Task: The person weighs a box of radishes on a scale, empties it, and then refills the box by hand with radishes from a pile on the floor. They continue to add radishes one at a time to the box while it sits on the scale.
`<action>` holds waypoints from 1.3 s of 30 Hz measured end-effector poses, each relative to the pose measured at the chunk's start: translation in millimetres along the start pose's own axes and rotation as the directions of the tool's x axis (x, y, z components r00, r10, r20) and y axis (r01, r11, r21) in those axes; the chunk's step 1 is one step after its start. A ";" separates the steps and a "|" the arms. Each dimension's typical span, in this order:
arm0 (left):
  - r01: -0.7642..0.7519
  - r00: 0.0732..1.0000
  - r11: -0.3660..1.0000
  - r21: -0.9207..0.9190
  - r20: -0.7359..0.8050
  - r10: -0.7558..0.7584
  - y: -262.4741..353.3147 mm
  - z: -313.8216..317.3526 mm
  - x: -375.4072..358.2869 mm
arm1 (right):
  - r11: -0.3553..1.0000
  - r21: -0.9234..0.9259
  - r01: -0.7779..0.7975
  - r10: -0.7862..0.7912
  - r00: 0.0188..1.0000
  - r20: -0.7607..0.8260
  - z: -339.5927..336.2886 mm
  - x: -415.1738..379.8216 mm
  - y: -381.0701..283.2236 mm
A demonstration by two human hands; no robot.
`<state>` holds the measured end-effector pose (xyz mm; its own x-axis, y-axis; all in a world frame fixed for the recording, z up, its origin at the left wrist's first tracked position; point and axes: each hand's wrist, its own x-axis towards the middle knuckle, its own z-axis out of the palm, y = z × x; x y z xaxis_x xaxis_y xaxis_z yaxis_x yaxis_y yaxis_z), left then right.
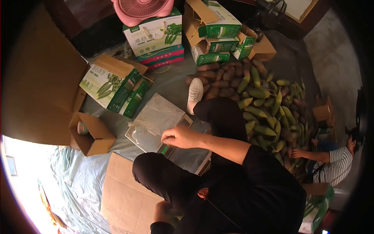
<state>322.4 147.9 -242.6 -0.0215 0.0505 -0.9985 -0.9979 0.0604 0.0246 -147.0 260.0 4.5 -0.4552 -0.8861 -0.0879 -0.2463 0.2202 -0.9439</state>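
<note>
My right hand (181,137) hovers at the near edge of a flat scale (147,139), its fingers bent together. Whether anything is between the fingertips I cannot make out. Crumpled clear plastic (159,112) lies over the scale's plate, and a small green display (164,149) glows just below my hand. My left hand (163,212) is low beside my bent knee, blurred and partly covered. A bit of something green shows next to it, too hidden to name. Right of my leg spreads a heap of green radishes (259,93), with dark reddish-brown roots (222,76) at its far side.
Printed radish cartons (111,84) stand at the left, others (218,31) at the back. A pink fan (143,8) sits on a carton. An open brown box (91,134) and flat cardboard (126,191) lie left. A co-worker in a striped shirt (334,167) reaches into the heap.
</note>
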 end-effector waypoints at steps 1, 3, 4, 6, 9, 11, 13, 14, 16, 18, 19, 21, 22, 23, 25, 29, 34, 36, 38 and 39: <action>-0.009 1.000 0.999 -0.031 -0.005 0.009 -1.9 6.3 1.7 | 1.000 -0.001 -0.003 0.003 1.000 -0.010 -0.6 -0.8 1.3; -0.026 1.000 0.995 -0.099 0.005 0.026 -5.7 20.0 4.6 | 1.000 -0.003 0.007 -0.007 1.000 0.009 -3.7 -3.0 4.3; -0.034 0.999 0.991 -0.128 0.006 0.035 -9.8 25.5 6.4 | 1.000 -0.004 0.005 -0.005 1.000 -0.001 -6.0 -4.8 6.3; -0.050 0.999 0.983 -0.175 0.001 0.051 -14.1 33.6 7.7 | 0.998 -0.046 0.032 -0.032 0.999 -0.005 -10.4 -7.2 9.2; -0.072 0.997 0.954 -0.292 0.019 0.081 -24.5 52.2 16.9 | 0.995 -0.092 -0.035 0.043 0.996 0.076 -23.2 -10.7 -0.1; -0.083 0.995 0.931 -0.354 0.029 0.099 -31.9 60.5 23.2 | 0.998 -0.059 -0.017 0.020 0.998 0.064 -24.5 -9.8 5.0; -0.094 0.992 0.903 -0.419 0.041 0.122 -42.0 66.1 28.8 | 1.000 -0.017 -0.003 0.004 0.998 0.059 -23.6 -11.2 6.1; -0.102 0.989 0.883 -0.459 0.045 0.137 -47.2 66.6 31.4 | 1.000 -0.012 0.002 -0.001 0.997 0.081 -23.5 -10.2 4.6; -0.114 0.983 0.829 -0.548 0.060 0.175 -58.2 62.4 37.1 | 1.000 -0.004 0.020 -0.019 0.995 0.095 -27.1 -8.0 -2.1; -0.178 0.979 0.779 -0.601 -0.027 0.202 -60.0 47.8 35.3 | 0.996 -0.021 0.087 -0.083 0.987 0.137 -33.9 -11.1 -18.5; -0.221 0.974 0.757 -0.614 -0.098 0.205 -52.2 37.4 27.0 | 0.995 -0.019 0.095 -0.092 0.987 0.134 -37.5 -11.6 -22.4; -0.391 0.807 0.883 -0.261 -0.559 0.192 -25.4 -3.6 -14.5 | 0.993 -0.013 0.119 -0.115 0.979 0.170 -46.4 -11.3 -27.8; -0.488 0.673 0.854 -0.181 -0.700 0.237 -13.8 -29.2 -19.1 | 0.992 -0.012 0.124 -0.120 0.978 0.169 -52.4 -11.8 -30.4; -0.587 0.617 0.771 -0.247 -0.753 0.229 15.7 -47.8 -46.4 | 0.987 -0.021 0.162 -0.158 0.979 0.128 -59.8 -12.8 -32.4; -0.683 0.562 0.667 -0.299 -0.799 0.217 74.8 -86.1 -103.2 | 0.979 -0.028 0.201 -0.198 0.977 0.084 -75.2 -15.0 -33.0; -0.839 0.247 0.542 0.052 -0.851 0.463 192.6 -116.0 -211.5 | 0.978 -0.102 0.183 -0.187 0.982 -0.031 -114.0 -17.9 -27.3; -0.842 0.066 0.385 0.378 -0.636 0.769 333.0 -92.5 -305.4 | 0.989 -0.095 0.112 -0.127 0.975 -0.180 -162.8 -14.0 0.7; -0.803 0.057 0.356 0.478 -0.533 0.844 375.2 -76.9 -311.3 | 0.992 -0.083 0.095 -0.115 0.952 -0.282 -185.2 -2.2 35.0; -0.752 0.085 0.292 0.591 -0.352 0.932 404.2 -62.8 -304.4 | 0.997 0.070 0.032 -0.006 0.939 -0.343 -214.9 11.3 75.0; -0.743 0.112 0.269 0.612 -0.282 0.953 414.9 -57.1 -295.8 | 0.993 0.114 -0.010 0.053 0.922 -0.382 -230.7 17.9 95.1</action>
<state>-88.7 101.1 60.2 -0.9705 -0.2181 -0.1023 -0.2145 0.5892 0.7790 -375.9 359.2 -13.3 -0.7602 -0.6496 -0.0095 -0.1424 0.1809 -0.9731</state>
